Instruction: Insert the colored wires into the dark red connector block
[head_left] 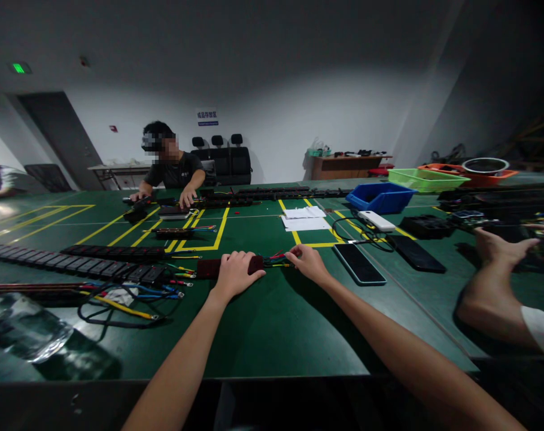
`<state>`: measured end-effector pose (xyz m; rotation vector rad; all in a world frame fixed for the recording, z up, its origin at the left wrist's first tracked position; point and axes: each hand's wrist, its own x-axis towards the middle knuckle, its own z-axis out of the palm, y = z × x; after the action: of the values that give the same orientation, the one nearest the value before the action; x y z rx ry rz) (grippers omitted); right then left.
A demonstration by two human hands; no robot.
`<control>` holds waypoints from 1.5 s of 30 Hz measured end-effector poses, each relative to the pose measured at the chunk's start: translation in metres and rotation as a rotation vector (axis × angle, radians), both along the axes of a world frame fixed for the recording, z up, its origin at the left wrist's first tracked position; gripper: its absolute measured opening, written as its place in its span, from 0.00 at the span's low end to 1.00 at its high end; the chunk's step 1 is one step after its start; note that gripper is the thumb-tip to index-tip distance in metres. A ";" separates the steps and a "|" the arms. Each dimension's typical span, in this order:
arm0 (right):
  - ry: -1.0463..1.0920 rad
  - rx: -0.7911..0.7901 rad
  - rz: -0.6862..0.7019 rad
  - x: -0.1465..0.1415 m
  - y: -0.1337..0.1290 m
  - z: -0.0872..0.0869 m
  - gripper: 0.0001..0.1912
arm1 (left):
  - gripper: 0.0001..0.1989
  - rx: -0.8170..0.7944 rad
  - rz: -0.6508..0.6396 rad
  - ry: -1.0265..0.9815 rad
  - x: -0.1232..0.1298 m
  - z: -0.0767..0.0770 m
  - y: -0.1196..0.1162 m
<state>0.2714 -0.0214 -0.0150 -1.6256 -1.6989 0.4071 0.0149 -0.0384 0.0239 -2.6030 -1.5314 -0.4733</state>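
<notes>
A dark red block-like piece (207, 269) lies on the green table, with thin coloured wires (276, 259) coming out of its right end. Over the block rests my left hand (238, 272), its fingers wrapped across the top. My right hand (306, 262) pinches the wires near their free ends, right of the block. Left of my left hand are cable ends with metal lugs (186, 274) and long rows of dark segments (74, 261). What lies under my left palm is hidden.
Phones (359, 264) (416, 254), a white power bank (376, 221), papers (305, 223) and a blue bin (380, 197) lie beyond my right hand. A bottle (24, 326) is at the left. A person (173, 164) works opposite; another person's arm (496, 287) reaches in from the right.
</notes>
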 end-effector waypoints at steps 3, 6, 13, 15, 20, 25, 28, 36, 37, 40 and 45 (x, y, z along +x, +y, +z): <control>-0.042 -0.011 -0.003 0.001 0.000 0.001 0.15 | 0.27 0.005 0.006 0.012 0.000 0.000 0.001; -0.108 -0.015 -0.027 0.003 -0.001 0.003 0.18 | 0.27 0.013 0.014 0.022 0.001 -0.002 0.001; -0.199 -0.063 -0.036 0.002 -0.002 0.005 0.22 | 0.27 0.027 0.005 0.018 0.000 -0.002 0.001; -0.185 -0.051 -0.005 0.002 0.000 0.003 0.21 | 0.28 0.019 0.009 0.022 0.000 -0.002 0.000; -0.022 0.017 0.025 0.004 0.005 -0.002 0.19 | 0.28 -0.003 0.016 0.026 0.001 0.000 -0.001; 0.032 0.024 0.104 0.004 0.004 0.000 0.22 | 0.27 0.005 0.009 0.019 0.000 0.000 -0.001; 0.054 0.008 0.168 0.002 0.001 0.002 0.23 | 0.27 -0.002 0.011 0.021 0.000 0.000 -0.001; 0.044 0.082 0.231 -0.003 0.000 -0.001 0.09 | 0.28 0.004 0.027 0.034 0.001 0.000 -0.002; 0.029 0.088 0.260 -0.004 -0.001 0.000 0.07 | 0.28 0.008 0.028 0.036 0.001 -0.001 -0.001; -0.067 0.119 0.350 -0.005 -0.004 0.002 0.10 | 0.27 0.021 0.022 0.035 0.001 -0.001 -0.001; -0.196 0.113 0.352 -0.006 -0.004 0.000 0.15 | 0.27 0.014 0.027 0.031 0.001 -0.001 -0.001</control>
<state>0.2653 -0.0257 -0.0147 -1.3208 -2.1268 0.3202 0.0159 -0.0397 0.0230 -2.5634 -1.5451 -0.4378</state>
